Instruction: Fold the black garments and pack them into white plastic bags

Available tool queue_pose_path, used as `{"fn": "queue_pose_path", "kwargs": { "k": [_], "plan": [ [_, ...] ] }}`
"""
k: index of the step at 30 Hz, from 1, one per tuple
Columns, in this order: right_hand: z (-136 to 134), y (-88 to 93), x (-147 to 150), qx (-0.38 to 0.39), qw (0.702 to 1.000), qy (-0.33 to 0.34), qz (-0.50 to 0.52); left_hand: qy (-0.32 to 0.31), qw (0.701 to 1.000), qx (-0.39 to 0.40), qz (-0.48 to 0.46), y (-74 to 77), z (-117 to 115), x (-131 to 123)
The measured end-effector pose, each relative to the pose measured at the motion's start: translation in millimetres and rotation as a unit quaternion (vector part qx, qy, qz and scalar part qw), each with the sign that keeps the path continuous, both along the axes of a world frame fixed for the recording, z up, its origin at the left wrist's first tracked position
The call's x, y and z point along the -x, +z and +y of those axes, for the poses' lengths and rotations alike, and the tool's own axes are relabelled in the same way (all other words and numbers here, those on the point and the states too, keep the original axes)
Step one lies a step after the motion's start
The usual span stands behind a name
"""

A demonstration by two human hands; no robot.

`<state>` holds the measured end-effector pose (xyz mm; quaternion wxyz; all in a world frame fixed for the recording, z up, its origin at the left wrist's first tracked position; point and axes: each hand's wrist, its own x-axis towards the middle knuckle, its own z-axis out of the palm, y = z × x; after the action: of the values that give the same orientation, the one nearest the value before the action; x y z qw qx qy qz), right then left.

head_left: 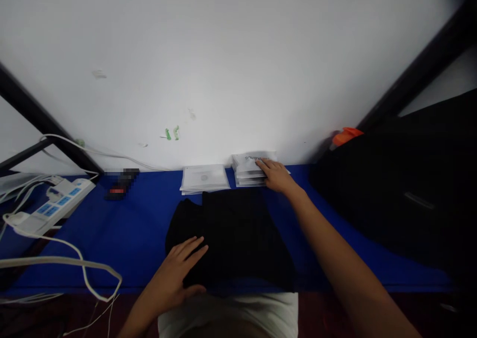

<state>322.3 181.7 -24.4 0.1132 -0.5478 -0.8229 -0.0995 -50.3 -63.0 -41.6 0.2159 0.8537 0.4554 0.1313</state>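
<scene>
A folded black cloth lies on the blue table in front of me. My left hand rests on its lower left part, fingers spread and palm down. My right hand reaches past the cloth to a stack of white plastic packets by the wall. Its fingers lie on the top packet, apart and not closed round it. Just left of that stack is another pile of clear and white packets, touched by neither hand.
At the left, a white power strip lies among loose white cables. A dark object, partly pixelated, sits near the wall. A large black item fills the right side, with something orange behind it.
</scene>
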Motion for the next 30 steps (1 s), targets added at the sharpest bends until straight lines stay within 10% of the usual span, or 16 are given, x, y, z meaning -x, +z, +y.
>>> {"fn": "queue_pose_path", "kwargs": {
  "k": [5,10,17,30],
  "plan": [
    [-14,11.4,-4,0.003,1.0,-0.009,0.01,-0.046,0.999,-0.001,-0.017,9.2,-3,7],
    [-93,23.9,9,-0.01,0.99,0.052,0.127,-0.045,0.998,-0.032,-0.035,10.1,-4,14],
    [-231,9.1,31,0.313,0.922,0.16,0.163,0.05,0.993,-0.034,-0.105,14.9,-3,13],
    [-228,31.9,56,0.193,0.959,0.131,0.163,0.175,0.966,-0.135,-0.135,29.3,55,6]
  ]
}}
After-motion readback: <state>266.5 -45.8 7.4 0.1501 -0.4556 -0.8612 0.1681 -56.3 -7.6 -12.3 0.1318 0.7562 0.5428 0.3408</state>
